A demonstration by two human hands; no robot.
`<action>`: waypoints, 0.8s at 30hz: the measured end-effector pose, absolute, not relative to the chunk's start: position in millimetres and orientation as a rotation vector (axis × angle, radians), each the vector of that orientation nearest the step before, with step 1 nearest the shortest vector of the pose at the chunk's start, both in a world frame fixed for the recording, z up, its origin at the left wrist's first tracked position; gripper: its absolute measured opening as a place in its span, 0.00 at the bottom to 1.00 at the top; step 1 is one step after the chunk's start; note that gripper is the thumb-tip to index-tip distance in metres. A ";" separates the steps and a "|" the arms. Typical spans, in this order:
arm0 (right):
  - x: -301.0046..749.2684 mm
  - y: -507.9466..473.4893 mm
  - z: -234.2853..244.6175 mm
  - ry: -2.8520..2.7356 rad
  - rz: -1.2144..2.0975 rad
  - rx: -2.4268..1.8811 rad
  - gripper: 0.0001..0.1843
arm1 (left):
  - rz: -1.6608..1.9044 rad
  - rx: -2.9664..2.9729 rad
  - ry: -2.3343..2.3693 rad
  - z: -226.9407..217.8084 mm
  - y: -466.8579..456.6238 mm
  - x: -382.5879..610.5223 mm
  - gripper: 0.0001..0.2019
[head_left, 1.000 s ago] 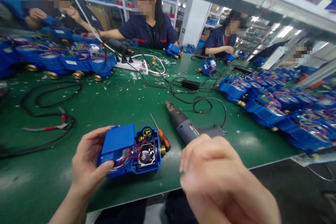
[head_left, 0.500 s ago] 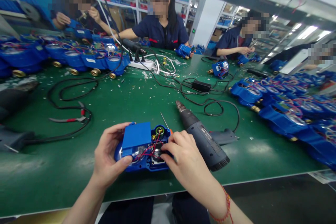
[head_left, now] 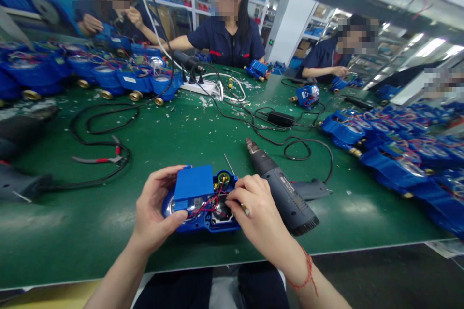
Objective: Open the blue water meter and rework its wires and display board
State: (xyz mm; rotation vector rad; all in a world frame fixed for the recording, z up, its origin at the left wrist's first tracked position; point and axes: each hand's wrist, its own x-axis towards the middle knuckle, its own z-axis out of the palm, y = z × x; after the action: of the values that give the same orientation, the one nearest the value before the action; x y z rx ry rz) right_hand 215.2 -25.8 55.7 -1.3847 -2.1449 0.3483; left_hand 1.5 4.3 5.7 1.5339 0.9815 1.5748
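A blue water meter lies in front of me, its flat blue lid raised over the clear dome. My left hand is wrapped round its left end, thumb on the near side. Red and black wires run into the open compartment, where a dark round part sits in a pale frame. My right hand has thumb and forefinger pinched together over the compartment's right side; what they grip is too small to make out. Just behind the meter, a thin metal shaft points away, its lower end hidden.
A heat gun lies close to my right hand. Pliers and another heat gun are at left. Cables and a white power strip cross the bench. Rows of blue meters stand on both sides; several co-workers sit opposite.
My right hand's fingers have drawn closer together and lifted slightly within the compartment, showing more of the dark round part. My left hand keeps its hold; the whole view has shifted slightly.
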 end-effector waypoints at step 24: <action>217.0 -19.7 55.8 -2.087 0.270 -1.333 0.06 | 1.589 1.522 0.932 7.8 4.5 4.9 0.31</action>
State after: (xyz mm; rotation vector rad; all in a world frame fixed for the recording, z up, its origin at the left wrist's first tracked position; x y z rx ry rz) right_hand 217.0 -19.7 55.8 -1.3333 -2.0870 0.2700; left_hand 4.9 4.5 7.8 1.5218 0.9323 1.5887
